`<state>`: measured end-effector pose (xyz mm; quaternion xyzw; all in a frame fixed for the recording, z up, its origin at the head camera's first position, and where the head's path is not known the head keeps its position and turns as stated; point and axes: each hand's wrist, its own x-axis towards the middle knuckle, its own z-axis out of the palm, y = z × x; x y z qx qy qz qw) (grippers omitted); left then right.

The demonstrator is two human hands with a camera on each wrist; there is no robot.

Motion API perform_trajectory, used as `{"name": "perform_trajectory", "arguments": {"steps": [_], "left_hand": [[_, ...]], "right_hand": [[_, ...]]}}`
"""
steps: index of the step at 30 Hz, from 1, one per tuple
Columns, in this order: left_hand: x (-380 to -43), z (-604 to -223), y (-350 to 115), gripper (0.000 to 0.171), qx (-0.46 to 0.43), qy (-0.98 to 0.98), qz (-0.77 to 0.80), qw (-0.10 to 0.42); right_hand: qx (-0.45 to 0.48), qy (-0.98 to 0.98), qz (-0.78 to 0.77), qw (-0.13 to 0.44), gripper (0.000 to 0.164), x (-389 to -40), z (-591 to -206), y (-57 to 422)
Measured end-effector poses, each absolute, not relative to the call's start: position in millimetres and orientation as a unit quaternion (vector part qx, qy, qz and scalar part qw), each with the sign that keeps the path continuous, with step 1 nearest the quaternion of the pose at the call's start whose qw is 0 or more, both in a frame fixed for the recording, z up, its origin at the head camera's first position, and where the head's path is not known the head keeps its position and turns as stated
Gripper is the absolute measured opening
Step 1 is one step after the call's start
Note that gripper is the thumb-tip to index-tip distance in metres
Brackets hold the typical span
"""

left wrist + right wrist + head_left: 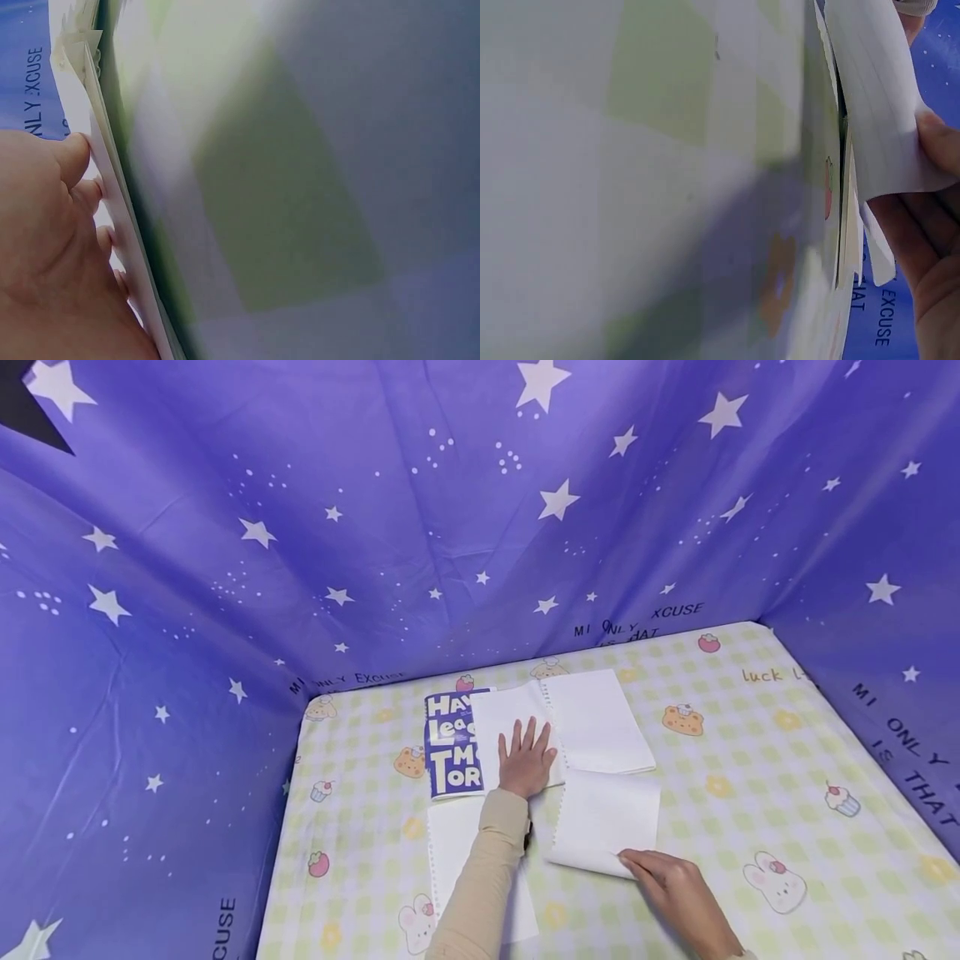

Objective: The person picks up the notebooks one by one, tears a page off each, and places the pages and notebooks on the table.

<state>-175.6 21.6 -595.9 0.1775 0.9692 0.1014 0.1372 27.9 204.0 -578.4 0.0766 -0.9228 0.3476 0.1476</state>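
My left hand [527,760] rests flat, fingers spread, on a white page [501,708] beside a blue cover [448,747] with large white letters; the page overlaps part of that cover. Lower right, my right hand [678,893] pinches the near edge of a white sheet of paper [607,810]. That edge is lifted and bends upward. In the right wrist view the sheet [877,97] curves up from the table between the thumb and fingers. The left wrist view shows the left hand [45,232] against thin stacked paper [124,202].
Another white sheet [600,718] with a hole-punched left edge lies at the upper right. A further white sheet [453,835] is partly under the left forearm. The checked tablecloth [750,827] reaches blue star-printed curtains [450,543] on several sides.
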Motion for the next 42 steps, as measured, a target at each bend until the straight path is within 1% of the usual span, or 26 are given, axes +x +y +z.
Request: {"name": "perform_trajectory", "arguments": {"steps": [3,7,10,15,20,22,25,27,32,34,38,40,42], "left_hand": [[-175.3,-591.8,21.7,0.05,0.18,0.97,0.101,0.128],[-174.9,-588.9,23.5,0.05,0.182,0.97,0.104,0.126],[-174.9,-589.0,24.9,0.05,0.185,0.969,0.105,0.128],[-174.2,-588.7,24.8,0.05,0.181,0.97,0.101,0.128],[-173.3,-585.5,23.2,0.05,0.175,0.971,0.112,0.121],[-173.3,-584.0,22.3,0.05,0.177,0.97,0.121,0.116],[-173.7,-583.4,21.1,0.049,0.179,0.968,0.141,0.1],[-174.2,-583.6,19.7,0.049,0.183,0.967,0.159,0.084],[-171.4,-581.9,15.8,0.048,0.203,0.952,0.223,0.045],[-167.5,-580.8,15.5,0.047,0.214,0.944,0.25,0.024],[-157.3,-578.4,17.1,0.042,0.222,0.924,0.31,-0.02],[-151.2,-576.3,17.5,0.04,0.214,0.915,0.342,-0.024],[-144.2,-574.0,17.3,0.038,0.194,0.908,0.372,-0.015]], "right_hand": [[0.087,-0.926,0.349,0.117,0.018,29.3,-573.7,205.5],[0.091,-0.932,0.35,0.024,0.012,31.9,-567.3,210.4],[0.093,-0.929,0.356,-0.033,0.013,33.8,-566.5,215.6],[0.102,-0.917,0.379,-0.073,0.019,34.9,-567.4,221.8],[0.12,-0.891,0.418,-0.129,0.026,34.2,-565.4,226.1],[0.129,-0.885,0.425,-0.137,0.027,33.8,-564.7,226.8],[0.123,-0.892,0.415,-0.13,0.028,33.1,-562.4,226.6],[0.115,-0.901,0.404,-0.108,0.026,32.6,-560.0,225.5],[0.121,-0.919,0.375,0.022,0.012,27.8,-557.0,223.8],[0.128,-0.918,0.369,0.071,0.014,24.0,-555.8,224.2],[0.138,-0.909,0.376,0.116,0.023,15.6,-548.3,225.3],[0.145,-0.902,0.386,0.133,0.025,11.9,-544.0,225.9],[0.153,-0.895,0.393,0.144,0.026,8.5,-540.1,226.9]]}}
